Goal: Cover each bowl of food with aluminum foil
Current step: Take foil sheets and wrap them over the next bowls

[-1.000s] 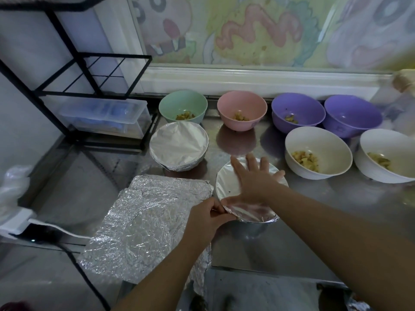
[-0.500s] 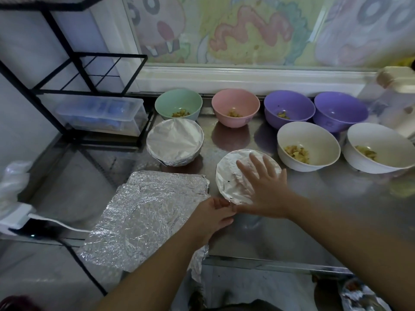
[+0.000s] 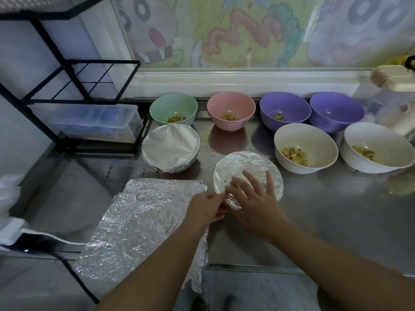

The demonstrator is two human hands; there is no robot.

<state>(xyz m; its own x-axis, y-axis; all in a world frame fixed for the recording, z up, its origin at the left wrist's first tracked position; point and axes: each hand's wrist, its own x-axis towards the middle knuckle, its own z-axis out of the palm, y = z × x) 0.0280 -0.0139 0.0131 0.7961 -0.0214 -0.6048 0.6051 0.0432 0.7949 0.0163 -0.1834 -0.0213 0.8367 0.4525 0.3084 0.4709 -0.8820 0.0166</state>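
Currently, the flat stack of crinkled aluminum foil sheets [image 3: 143, 223] is lying at the left of the steel tabletop [image 3: 336, 209], within reach for later bowls. The left hand [image 3: 206, 207], grip closed, is pinching the foil at the near rim of the round foil-topped bowl [image 3: 247, 171], probably crimping it. The right hand [image 3: 253, 203], grip open, is pressing the cover flat. Count: two bowls covered, including the finished foil-wrapped bowl [image 3: 170, 149]; six open bowls of food [image 3: 305, 142] are waiting.

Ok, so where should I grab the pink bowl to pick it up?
Take the pink bowl by its near rim, probably thumb inside and fingers on the outer wall, coming from the front. It stands upright and open, its food sits low, and the green bowl and left purple bowl flank its sides.
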